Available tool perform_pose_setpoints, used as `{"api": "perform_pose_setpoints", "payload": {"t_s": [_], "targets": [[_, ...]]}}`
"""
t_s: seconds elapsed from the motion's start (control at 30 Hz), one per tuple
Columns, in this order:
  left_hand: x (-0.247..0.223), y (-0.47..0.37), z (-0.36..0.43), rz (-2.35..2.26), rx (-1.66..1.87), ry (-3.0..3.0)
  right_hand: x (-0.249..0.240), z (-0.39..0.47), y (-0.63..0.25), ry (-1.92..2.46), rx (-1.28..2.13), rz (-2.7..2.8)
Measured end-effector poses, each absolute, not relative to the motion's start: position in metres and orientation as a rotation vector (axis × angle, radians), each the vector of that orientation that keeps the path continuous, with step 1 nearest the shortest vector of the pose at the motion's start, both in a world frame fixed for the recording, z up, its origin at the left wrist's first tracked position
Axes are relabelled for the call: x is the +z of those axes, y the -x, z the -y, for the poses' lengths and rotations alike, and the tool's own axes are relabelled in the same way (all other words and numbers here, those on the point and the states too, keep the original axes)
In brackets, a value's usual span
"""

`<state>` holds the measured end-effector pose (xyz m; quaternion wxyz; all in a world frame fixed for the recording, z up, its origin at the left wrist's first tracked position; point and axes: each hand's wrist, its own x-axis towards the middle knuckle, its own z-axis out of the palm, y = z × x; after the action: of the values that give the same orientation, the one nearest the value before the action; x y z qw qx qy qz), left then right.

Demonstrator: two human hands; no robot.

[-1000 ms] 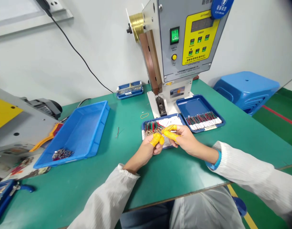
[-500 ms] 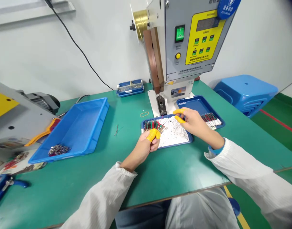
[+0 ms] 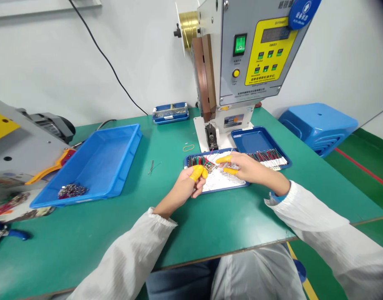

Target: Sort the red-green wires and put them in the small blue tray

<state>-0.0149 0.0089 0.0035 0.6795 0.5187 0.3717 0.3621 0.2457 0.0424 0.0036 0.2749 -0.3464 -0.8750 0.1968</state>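
My left hand [image 3: 191, 180], with yellow finger cots on thumb and forefinger, is pinched closed at the left front of a blue tray [image 3: 222, 189]. Whatever it holds is too small to make out. My right hand [image 3: 241, 166] reaches over the same tray, its yellow-capped thumb and forefinger apart, close to the left fingertips. Small white pieces [image 3: 213, 182] lie on the tray's white lining. Behind my left hand, a bunch of red, green and black wires [image 3: 196, 161] rests in the tray.
Behind the tray stands a crimping machine [image 3: 211, 137]. A second blue tray [image 3: 254, 139] holds wires with white ends [image 3: 269, 156]. To the left are a large blue bin [image 3: 106, 154] with metal parts [image 3: 72, 191] and a loose wire [image 3: 151, 166]. A blue stool [image 3: 319, 121] stands right.
My right hand has moved left and slightly down, nearer to my left hand. The left hand stays pinched at the tray's front. The view has shifted slightly.
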Motion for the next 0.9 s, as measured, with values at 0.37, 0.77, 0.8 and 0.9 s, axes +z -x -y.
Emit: {"api": "perform_pose_setpoints", "payload": {"t_s": [0.37, 0.77, 0.8, 0.9], "targets": [[0.004, 0.013, -0.008, -0.789, 0.803, -1.19, -0.005, -0.036, -0.236, 0.879, 0.192, 2.638], [0.006, 0.002, -0.012, -0.776, 0.83, -1.157, 0.004, -0.029, -0.231, 0.908, 0.039, 2.704], [0.007, 0.002, -0.012, -0.775, 0.833, -1.153, 0.004, -0.029, -0.231, 0.928, 0.051, 2.678], [0.006, 0.002, -0.014, -0.772, 0.848, -1.117, 0.003, -0.029, -0.229, 0.99, 0.167, 2.505]]}}
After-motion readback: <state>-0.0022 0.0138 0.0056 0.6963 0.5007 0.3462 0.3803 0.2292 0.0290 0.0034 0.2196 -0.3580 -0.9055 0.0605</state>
